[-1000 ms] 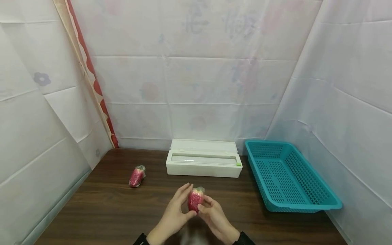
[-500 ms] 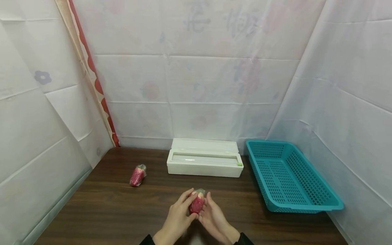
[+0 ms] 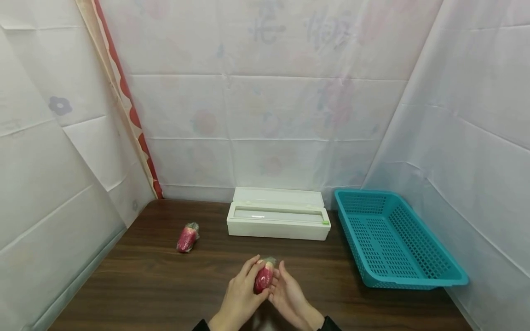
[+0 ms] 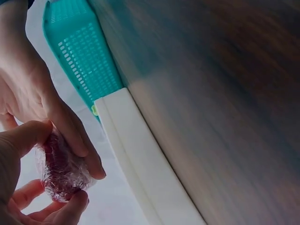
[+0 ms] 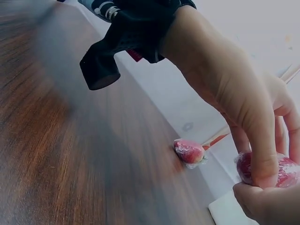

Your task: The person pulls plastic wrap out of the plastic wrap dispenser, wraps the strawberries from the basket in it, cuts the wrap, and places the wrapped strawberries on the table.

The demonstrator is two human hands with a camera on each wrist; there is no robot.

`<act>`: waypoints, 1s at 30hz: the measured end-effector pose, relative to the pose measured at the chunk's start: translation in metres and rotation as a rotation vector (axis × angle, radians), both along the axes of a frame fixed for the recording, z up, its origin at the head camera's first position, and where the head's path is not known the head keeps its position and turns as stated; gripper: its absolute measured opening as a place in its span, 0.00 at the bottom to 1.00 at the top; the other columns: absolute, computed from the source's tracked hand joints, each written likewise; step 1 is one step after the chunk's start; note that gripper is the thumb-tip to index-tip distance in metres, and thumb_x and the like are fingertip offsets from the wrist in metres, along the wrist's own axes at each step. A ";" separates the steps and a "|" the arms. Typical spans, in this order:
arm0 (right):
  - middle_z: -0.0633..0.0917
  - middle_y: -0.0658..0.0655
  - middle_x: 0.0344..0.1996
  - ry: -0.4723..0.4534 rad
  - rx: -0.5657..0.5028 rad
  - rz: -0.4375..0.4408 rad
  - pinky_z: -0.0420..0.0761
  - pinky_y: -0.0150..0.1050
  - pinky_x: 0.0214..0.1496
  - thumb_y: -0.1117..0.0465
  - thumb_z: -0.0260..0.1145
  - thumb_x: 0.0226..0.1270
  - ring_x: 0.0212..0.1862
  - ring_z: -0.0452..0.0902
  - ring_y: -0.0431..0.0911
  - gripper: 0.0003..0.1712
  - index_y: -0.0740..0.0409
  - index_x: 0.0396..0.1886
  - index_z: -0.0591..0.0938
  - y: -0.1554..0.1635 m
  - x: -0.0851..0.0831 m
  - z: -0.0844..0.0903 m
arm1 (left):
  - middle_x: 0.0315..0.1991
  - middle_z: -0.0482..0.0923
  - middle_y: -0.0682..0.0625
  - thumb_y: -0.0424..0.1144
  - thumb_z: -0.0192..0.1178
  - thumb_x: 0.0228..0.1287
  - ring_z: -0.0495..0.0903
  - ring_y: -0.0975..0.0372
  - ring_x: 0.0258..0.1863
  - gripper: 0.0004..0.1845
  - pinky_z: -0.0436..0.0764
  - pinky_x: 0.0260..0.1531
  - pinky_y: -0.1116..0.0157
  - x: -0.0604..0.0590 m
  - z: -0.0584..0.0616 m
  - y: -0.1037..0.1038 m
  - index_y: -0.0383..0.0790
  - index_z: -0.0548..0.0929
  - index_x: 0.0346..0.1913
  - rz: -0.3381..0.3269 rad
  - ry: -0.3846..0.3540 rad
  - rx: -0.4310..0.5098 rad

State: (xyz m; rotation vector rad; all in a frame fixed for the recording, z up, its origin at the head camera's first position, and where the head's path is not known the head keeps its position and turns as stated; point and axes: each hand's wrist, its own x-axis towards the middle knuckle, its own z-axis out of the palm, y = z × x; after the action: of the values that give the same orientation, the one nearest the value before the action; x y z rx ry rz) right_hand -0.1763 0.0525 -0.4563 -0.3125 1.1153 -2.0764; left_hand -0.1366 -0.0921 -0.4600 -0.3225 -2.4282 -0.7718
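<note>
My left hand (image 3: 240, 294) grips a red, pale-ended piece of produce (image 3: 263, 278) wrapped in clear film, holding it above the front middle of the table. In the left wrist view the wrapped red piece (image 4: 63, 171) lies between the left thumb and fingertips. Extended fingers of my right hand (image 3: 291, 298) rest along its right side, the palm turned toward it. The right wrist view shows the left thumb pressing the film. A second film-wrapped red piece (image 3: 188, 237) lies on the table to the left, its pale end pointing away.
A white cling film dispenser (image 3: 278, 229) stands at the back middle with its lid raised and a green slider at its right end. Right of it is a teal plastic basket (image 3: 414, 281). White sheets (image 3: 269, 105) hang behind and at both sides of the dark wooden table (image 3: 136, 285).
The right hand has loosened from a pinch to straight fingers alongside the wrapped piece. The left hand has closed round it, and the piece has turned slightly.
</note>
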 end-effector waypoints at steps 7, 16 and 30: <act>0.59 0.70 0.66 0.025 0.097 -0.020 0.63 0.45 0.66 0.36 0.39 0.68 0.66 0.60 0.54 0.48 0.71 0.69 0.43 0.001 -0.004 -0.009 | 0.53 0.72 0.43 0.37 0.75 0.34 0.79 0.51 0.45 0.35 0.80 0.40 0.56 -0.009 0.000 -0.012 0.38 0.74 0.52 0.049 -0.050 -0.028; 0.62 0.72 0.64 0.052 0.238 -0.009 0.64 0.53 0.64 0.37 0.46 0.67 0.65 0.61 0.59 0.49 0.72 0.69 0.47 0.020 -0.008 -0.020 | 0.55 0.73 0.40 0.38 0.74 0.36 0.76 0.47 0.49 0.35 0.77 0.44 0.50 -0.044 -0.014 -0.094 0.36 0.76 0.55 0.180 -0.067 -0.159; 0.78 0.63 0.52 0.142 0.382 -0.068 0.71 0.50 0.58 0.50 0.52 0.68 0.53 0.76 0.49 0.33 0.71 0.63 0.63 0.031 -0.012 -0.017 | 0.52 0.72 0.34 0.36 0.72 0.41 0.72 0.43 0.50 0.31 0.76 0.43 0.48 -0.095 -0.028 -0.152 0.30 0.77 0.52 0.258 -0.141 -0.340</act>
State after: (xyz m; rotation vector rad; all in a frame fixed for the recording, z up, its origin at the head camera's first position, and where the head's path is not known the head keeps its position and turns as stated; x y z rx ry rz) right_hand -0.1879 0.0831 -0.4734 -0.2380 1.5960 -1.8688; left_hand -0.2319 -0.2443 -0.4879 -0.0795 -2.6641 -0.2758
